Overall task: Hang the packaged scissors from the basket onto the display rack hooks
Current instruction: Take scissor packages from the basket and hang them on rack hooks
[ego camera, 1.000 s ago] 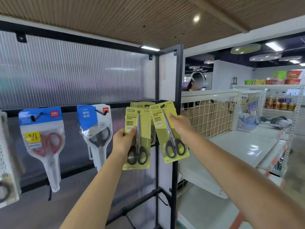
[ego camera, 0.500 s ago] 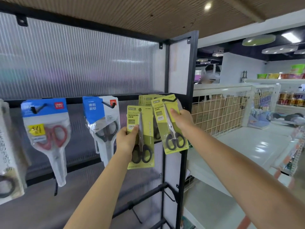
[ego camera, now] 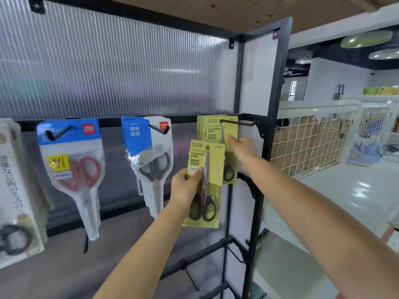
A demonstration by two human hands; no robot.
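Observation:
My left hand point(ego camera: 187, 188) grips a green scissors pack point(ego camera: 205, 190) by its left edge, held upright just below and in front of the rack's rightmost hook point(ego camera: 238, 123). A stack of matching green packs point(ego camera: 216, 130) hangs on that hook. My right hand point(ego camera: 243, 147) reaches to the front hung pack, fingers straight and touching its face. The basket is out of view.
Blue-carded red-handled scissors point(ego camera: 71, 165) and black-handled scissors point(ego camera: 151, 156) hang on hooks to the left. A beige pack point(ego camera: 15, 190) hangs at far left. The black rack frame post point(ego camera: 274, 126) stands right of my hands. White wire shelving point(ego camera: 313, 137) lies beyond.
My right hand has slid its green pack onto the hook and now lies flat on it. My left hand keeps its pack slightly lower. The camera moved closer to the rack.

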